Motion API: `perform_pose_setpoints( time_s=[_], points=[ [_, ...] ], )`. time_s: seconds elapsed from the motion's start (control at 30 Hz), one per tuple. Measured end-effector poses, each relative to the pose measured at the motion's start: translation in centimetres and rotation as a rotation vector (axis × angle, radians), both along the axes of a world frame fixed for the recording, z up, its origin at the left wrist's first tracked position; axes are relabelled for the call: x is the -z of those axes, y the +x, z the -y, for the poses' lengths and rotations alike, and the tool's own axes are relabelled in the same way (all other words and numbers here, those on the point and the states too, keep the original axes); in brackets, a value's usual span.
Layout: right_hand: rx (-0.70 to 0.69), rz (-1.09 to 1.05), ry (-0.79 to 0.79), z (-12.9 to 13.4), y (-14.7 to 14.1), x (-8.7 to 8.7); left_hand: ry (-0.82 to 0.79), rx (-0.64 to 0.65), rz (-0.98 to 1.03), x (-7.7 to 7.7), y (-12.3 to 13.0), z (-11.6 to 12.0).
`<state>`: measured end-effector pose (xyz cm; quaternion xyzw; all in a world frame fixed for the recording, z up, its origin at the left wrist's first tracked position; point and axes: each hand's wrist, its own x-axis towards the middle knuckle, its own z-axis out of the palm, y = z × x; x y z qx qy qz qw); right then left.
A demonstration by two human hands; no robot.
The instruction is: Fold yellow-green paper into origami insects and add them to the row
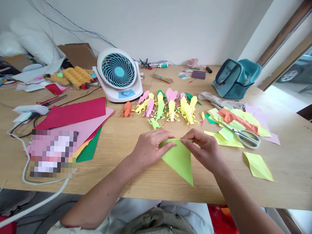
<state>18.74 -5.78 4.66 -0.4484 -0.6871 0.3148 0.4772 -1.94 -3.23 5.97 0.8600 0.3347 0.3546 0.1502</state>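
A light green sheet of paper (179, 160), folded into a triangle, is held just above the table with one corner pointing down toward me. My left hand (152, 144) grips its upper left edge between thumb and fingers. The thumb and fingertips of my right hand (201, 146) pinch the fold at the upper right. Several folded paper figures in yellow, pink, green and orange stand beyond my hands, among them a yellow one (172, 111) and an orange one (127, 109). A small green figure (154, 123) lies nearest my left hand.
White-handled scissors (244, 137) lie on paper scraps at the right, near a loose yellow sheet (258, 166). A fan (119, 72) and a teal bag (235, 79) stand at the back. Coloured sheets (76, 112), a blurred-out object and cables (26, 161) are at the left.
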Motion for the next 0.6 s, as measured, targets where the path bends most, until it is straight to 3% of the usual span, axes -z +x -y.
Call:
perform_pose_setpoints(
  time_s=[0.23,0.6],
  points=[
    [-0.023,-0.113,0.059,-0.3,0.0,1.6,-0.030,-0.023,0.012,0.1,-1.3,-0.7],
    [-0.050,0.005,0.190,0.3,-0.9,0.3,0.189,0.002,-0.150,-0.4,0.2,-0.1]
  ],
)
